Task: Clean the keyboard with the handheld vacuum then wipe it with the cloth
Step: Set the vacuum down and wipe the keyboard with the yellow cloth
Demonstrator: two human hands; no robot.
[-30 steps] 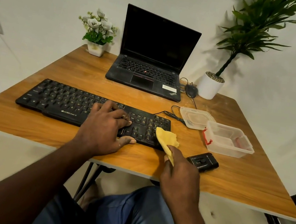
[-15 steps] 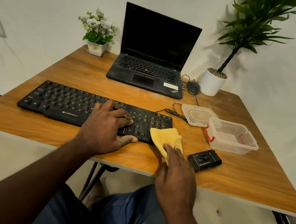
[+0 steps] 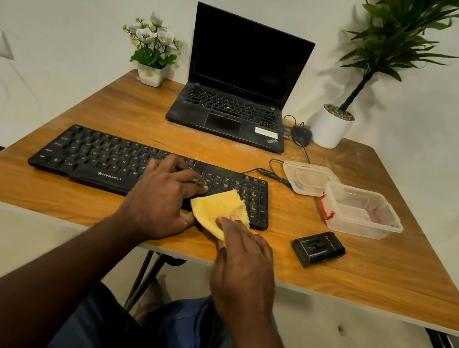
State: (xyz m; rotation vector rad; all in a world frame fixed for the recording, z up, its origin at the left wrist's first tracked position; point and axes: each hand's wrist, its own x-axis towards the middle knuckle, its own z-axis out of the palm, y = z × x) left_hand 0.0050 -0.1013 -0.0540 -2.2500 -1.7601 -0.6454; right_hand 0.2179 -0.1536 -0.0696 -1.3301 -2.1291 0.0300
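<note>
Behind the keyboard's [image 3: 95, 157] left half, a small white pot [image 3: 150, 74] holds white flowers and green leaves. The black keyboard lies across the wooden table [image 3: 385, 284], with "ZEBRONICS" printed in white on its front edge. The left hand [image 3: 164, 198] lies released on the keyboard's middle, its fingers spread flat over the keys and its thumb at the front edge. The yellow cloth [image 3: 215, 206] lies over the keyboard's right front part, just beside that thumb, and the right hand [image 3: 244, 263] is grasping it from the near side, its fingertips pressed into the fabric. Behind the keyboard's right half stands an open laptop [image 3: 231, 114] with a dark screen, a "ThinkPad" mark at its corner and a white sticker too small to read. Past the keyboard's right end, a clear lid [image 3: 308, 178] lies flat. Farther back, a white round pot [image 3: 331, 128] holds pebbles and a tall leafy plant. In front of the lid, the black handheld vacuum [image 3: 318, 248] lies on the table, its lettering illegible. Rightmost, touching the lid, an open clear box [image 3: 366, 215] with a red latch shows its bare bottom
</note>
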